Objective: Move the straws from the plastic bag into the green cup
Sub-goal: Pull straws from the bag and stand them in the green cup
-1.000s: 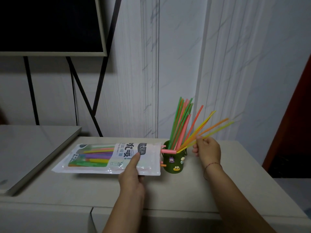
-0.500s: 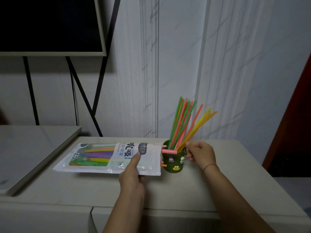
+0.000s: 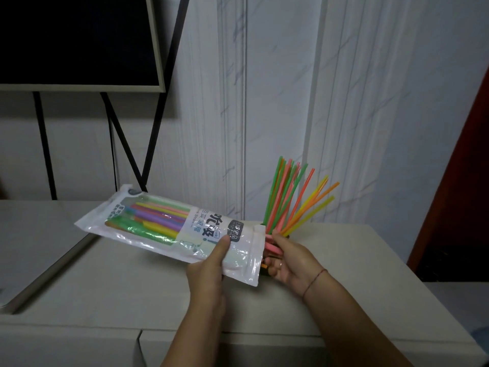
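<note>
The left hand (image 3: 209, 263) pinches the plastic bag (image 3: 164, 226) near its mouth, its length slanting from upper left down to centre frame, where the nearer right hand (image 3: 288, 260) curls round the pink straws (image 3: 274, 246) poking out, green cup hidden just behind.

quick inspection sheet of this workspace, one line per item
surface: beige cabinet top, seam at its front edge
job's things: plastic bag held tilted above the top, coloured straws inside; green cup mostly hidden behind bag and hand, thin straws fanning out of it
clutter: grey slab at left
grippers: left hand grips the bag; right hand grips pink straws at the bag's mouth
cables: black cable down the wall behind the stand
surroundings: dark framed screen on black stand, white marbled wall, red-brown panel at right
</note>
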Available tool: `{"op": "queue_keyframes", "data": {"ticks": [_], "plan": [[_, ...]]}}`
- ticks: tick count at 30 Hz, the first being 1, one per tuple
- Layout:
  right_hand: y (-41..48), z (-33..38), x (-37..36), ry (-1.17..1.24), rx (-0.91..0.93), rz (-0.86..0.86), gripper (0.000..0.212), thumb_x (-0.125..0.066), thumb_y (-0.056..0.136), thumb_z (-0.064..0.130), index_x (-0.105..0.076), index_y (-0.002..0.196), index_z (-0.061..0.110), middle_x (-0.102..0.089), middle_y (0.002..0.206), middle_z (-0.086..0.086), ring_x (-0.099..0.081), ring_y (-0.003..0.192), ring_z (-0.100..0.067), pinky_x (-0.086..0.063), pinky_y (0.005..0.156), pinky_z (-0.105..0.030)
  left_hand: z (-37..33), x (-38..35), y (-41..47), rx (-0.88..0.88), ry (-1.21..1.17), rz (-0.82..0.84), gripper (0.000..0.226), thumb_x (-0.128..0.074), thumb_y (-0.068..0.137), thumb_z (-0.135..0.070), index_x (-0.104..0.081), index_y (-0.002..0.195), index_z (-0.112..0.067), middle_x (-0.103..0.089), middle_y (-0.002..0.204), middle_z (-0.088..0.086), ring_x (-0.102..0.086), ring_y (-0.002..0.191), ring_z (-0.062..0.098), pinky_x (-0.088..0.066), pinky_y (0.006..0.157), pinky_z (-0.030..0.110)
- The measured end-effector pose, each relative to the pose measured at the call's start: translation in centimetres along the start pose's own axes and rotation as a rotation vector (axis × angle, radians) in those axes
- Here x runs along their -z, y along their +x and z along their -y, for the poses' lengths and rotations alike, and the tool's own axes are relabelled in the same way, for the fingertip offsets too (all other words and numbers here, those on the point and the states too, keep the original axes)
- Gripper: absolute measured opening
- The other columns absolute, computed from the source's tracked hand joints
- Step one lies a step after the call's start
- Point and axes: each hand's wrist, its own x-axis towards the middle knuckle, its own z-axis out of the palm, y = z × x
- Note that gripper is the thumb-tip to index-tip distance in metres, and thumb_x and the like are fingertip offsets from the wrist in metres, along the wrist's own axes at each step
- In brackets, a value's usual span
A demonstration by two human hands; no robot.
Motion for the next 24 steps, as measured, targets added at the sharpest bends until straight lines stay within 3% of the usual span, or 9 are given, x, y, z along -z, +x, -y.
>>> {"op": "queue_keyframes", "data": {"ticks": [5,9,11,14,19,24], "plan": [[0.5,-0.3,-0.3,0.094,0.005,0.009,0.024,-0.049,0.095,0.026,-0.057,0.075,0.014,-0.057,0.044,0.003,-0.038,0.043,-0.012,-0.027,0.04,-0.018,0.0,0.0,-0.1,-0.073,0.093,0.064,0.022,-0.079,0.071,-0.006,-0.071,0.089,-0.016,-0.077,0.089,-0.001,-0.072,0.08,0.012,-0.053,0.071,0.027],[0.6,-0.4,-0.1,0.185,0.089,0.056,0.012,-0.052,0.092,0.007,-0.062,0.091,0.002,-0.057,0.061,-0.006,-0.046,0.044,-0.01,-0.039,0.038,-0.018,0.1,0.2,0.2,-0.033,0.041,0.029,0.03,-0.079,0.071,-0.006,-0.069,0.098,-0.016,-0.075,0.097,0.003,-0.071,0.089,0.018,-0.055,0.078,0.032],[0.4,-0.4,0.0,0.182,0.105,0.053,0.01,-0.053,0.09,-0.001,-0.063,0.09,-0.001,-0.058,0.067,-0.01,-0.052,0.045,-0.008,-0.046,0.041,-0.017,0.0,0.3,0.3,0.015,-0.022,0.013,0.035,-0.078,0.072,-0.006,-0.068,0.104,-0.015,-0.074,0.102,0.004,-0.07,0.094,0.021,-0.054,0.086,0.036],[0.2,0.0,0.3,0.122,0.127,0.03,0.009,-0.056,0.087,-0.005,-0.065,0.083,-0.003,-0.062,0.063,-0.011,-0.056,0.046,-0.008,-0.05,0.045,-0.016,-0.1,0.5,0.6,0.075,-0.103,-0.003,0.038,-0.075,0.074,-0.005,-0.066,0.11,-0.015,-0.073,0.103,0.003,-0.07,0.091,0.018,-0.055,0.081,0.035],[0.1,1.6,1.9,0.041,0.19,0.01,0.013,-0.054,0.087,-0.007,-0.063,0.078,-0.003,-0.056,0.047,-0.005,-0.052,0.037,-0.005,-0.043,0.039,-0.013,-0.3,1.2,1.6,0.155,-0.207,-0.069,0.045,-0.072,0.078,-0.007,-0.059,0.119,-0.019,-0.07,0.112,0.004,-0.069,0.091,0.016,-0.059,0.073,0.036],[-0.6,2.9,3.6,-0.027,0.188,0.043,0.012,-0.053,0.087,-0.006,-0.062,0.08,-0.005,-0.051,0.061,-0.011,-0.049,0.038,-0.004,-0.039,0.037,-0.011,-0.6,1.4,2.0,0.21,-0.282,-0.139,0.044,-0.069,0.082,-0.006,-0.054,0.122,-0.017,-0.068,0.115,0.006,-0.066,0.087,0.015,-0.057,0.061,0.034]]}}
